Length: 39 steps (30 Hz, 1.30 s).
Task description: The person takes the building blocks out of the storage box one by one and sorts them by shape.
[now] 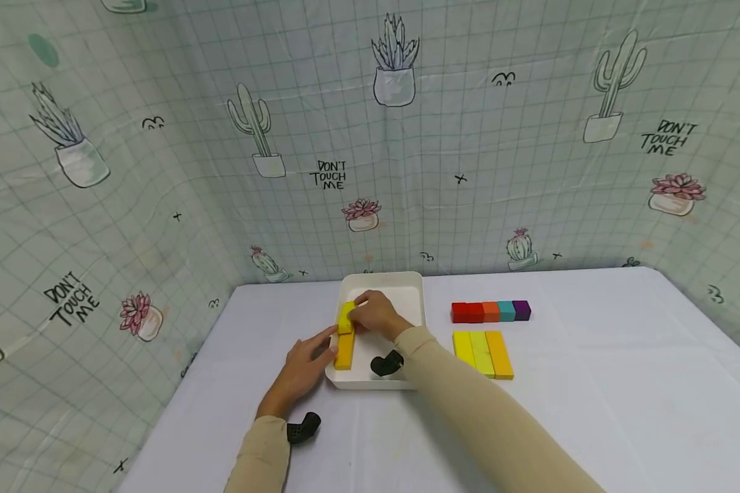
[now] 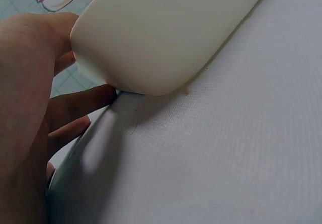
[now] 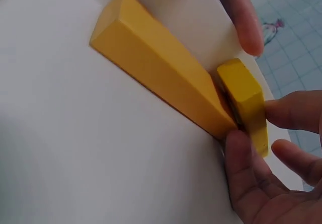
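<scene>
In the head view my right hand (image 1: 379, 316) reaches into a white tray (image 1: 376, 385) and pinches a yellow block (image 1: 346, 318) between thumb and fingers. The right wrist view shows that yellow block (image 3: 243, 90) tilted at the end of a longer orange-yellow block (image 3: 166, 68), which lies along the tray's left wall. My left hand (image 1: 305, 363) holds the tray's left side, its thumb and index finger over the rim. A finger (image 2: 85, 103) touches the tray's outer wall (image 2: 141, 43) from below in the left wrist view.
Right of the tray, red, orange, teal and purple blocks stand in a row (image 1: 490, 312). Nearer me lie yellow and orange-yellow long blocks (image 1: 482, 355) side by side. A patterned cloth (image 1: 444, 137) hangs behind the white table (image 1: 592, 383). Black wrist devices (image 1: 304, 428) sit on both wrists.
</scene>
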Motion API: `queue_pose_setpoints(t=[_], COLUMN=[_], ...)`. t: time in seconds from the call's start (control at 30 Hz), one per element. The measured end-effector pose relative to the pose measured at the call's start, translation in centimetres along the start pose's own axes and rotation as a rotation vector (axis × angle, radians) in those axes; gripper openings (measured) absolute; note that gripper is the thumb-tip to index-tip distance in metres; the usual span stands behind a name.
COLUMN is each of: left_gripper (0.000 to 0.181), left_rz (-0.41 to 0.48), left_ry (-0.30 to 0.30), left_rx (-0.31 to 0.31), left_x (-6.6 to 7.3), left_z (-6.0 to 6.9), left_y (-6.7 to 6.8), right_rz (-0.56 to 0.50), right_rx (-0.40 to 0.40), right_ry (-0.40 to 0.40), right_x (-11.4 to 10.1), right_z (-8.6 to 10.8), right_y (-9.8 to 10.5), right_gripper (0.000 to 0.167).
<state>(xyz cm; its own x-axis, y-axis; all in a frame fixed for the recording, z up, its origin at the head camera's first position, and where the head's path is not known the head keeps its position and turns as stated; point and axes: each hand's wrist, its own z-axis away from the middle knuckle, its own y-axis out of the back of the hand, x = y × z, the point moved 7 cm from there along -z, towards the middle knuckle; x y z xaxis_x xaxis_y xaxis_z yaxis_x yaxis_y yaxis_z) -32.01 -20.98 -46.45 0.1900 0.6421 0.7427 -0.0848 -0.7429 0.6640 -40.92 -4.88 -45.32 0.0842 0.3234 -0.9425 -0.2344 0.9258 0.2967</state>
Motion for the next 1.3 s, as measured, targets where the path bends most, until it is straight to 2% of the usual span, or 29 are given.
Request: queue_pose_setpoints(t=[0.3, 0.6, 0.87, 1.3], left_gripper=[0.049, 0.049, 0.049, 0.051], left_rz=[-0.018, -0.019, -0.024, -0.021], left_ry=[0.011, -0.007, 0.006, 0.013], left_rx=[-0.009, -0.011, -0.012, -0.029], left_x=[-0.2, -0.3, -0.5, -0.3], left_z=[0.0, -0.1, 0.1, 0.2], left_y=[0.0, 0.0, -0.2, 0.1], right_rz=[-0.096, -0.154, -0.227, -0.315], right_rx=[0.035, -0.014, -0.046, -0.009], right_ry=[-0.054, -0.041, -0.025, -0.02], right_x=[0.9, 0.6, 0.0, -0.6], right_z=[0.2, 0.7, 2.0, 3.7], right_y=[0.7, 1.3, 2.0, 3.9], right_gripper=[0.054, 0.063, 0.065, 0.059])
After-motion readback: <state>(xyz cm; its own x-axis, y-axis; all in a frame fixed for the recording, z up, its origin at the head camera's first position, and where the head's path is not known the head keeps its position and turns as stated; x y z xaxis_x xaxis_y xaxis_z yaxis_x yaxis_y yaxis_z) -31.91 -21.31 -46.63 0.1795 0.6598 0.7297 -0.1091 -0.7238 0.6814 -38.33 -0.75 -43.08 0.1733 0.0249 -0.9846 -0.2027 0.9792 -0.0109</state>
